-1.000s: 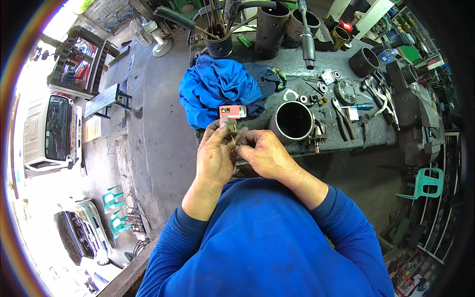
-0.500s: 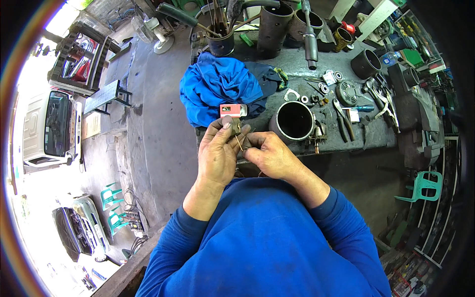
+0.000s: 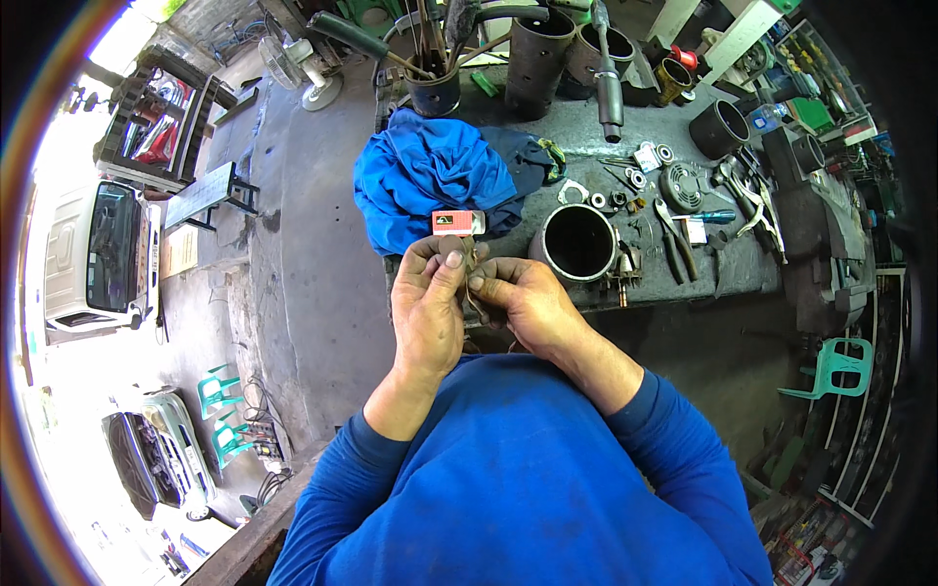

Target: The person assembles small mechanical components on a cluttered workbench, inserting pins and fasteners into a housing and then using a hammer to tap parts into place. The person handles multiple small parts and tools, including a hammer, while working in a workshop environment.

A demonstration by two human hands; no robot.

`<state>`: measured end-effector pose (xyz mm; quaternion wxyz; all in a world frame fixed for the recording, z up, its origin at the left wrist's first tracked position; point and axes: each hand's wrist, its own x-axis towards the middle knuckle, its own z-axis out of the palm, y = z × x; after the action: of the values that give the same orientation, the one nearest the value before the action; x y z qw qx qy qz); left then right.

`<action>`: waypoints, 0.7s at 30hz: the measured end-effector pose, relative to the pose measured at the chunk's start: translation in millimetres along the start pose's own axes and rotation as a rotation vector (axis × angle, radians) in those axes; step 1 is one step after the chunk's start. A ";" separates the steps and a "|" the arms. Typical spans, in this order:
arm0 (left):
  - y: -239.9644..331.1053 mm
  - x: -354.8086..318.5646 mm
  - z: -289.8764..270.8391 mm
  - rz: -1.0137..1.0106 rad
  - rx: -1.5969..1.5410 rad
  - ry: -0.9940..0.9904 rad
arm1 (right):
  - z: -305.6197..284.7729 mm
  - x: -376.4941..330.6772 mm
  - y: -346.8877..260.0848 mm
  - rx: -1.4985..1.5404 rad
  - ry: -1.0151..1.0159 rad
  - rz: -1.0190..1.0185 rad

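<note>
My left hand [image 3: 427, 311] pinches a small dark metal part [image 3: 473, 256] between thumb and fingers in front of my chest. Closing in from the other side, my right hand [image 3: 528, 298] presses thumb and fingertips together against the part's lower end. What exactly sits in that right pinch is hidden. Just beyond the left fingertips lies a small red and white box [image 3: 451, 223], on a crumpled blue cloth [image 3: 430, 166]. To the right, a dark open metal cylinder [image 3: 614, 256] stands upright near the bench's front edge.
Across the dark workbench [image 3: 664, 273] lie pliers [image 3: 676, 244], a blue-handled screwdriver [image 3: 718, 215], bearings [image 3: 664, 153] and a round finned cover [image 3: 682, 188]. A tool can [image 3: 433, 96] and a tall cylinder [image 3: 535, 83] stand at the back. A wire-wound assembly [image 3: 625, 273] sits beside the open cylinder.
My right fingertips have moved up and left, closer to the left ones. The thin copper-coloured wire seen between my hands before no longer shows clearly.
</note>
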<state>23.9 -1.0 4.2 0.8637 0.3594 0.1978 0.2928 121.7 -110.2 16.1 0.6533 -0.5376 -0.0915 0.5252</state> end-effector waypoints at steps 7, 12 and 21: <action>6.2 -6.4 0.8 0.102 0.186 -0.038 | 2.8 -8.4 -4.7 -0.080 -0.044 -0.105; 1.6 -5.9 0.7 0.200 0.232 -0.052 | 1.7 1.4 4.3 0.259 -0.131 -0.005; -1.1 -11.3 -6.5 0.549 0.599 -0.270 | -8.8 -2.0 13.4 0.270 -0.255 -0.268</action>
<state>12.3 -5.7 0.6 0.6294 0.6689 0.0563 0.3916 119.0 -118.9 2.8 0.7663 -0.3575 -0.1728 0.5052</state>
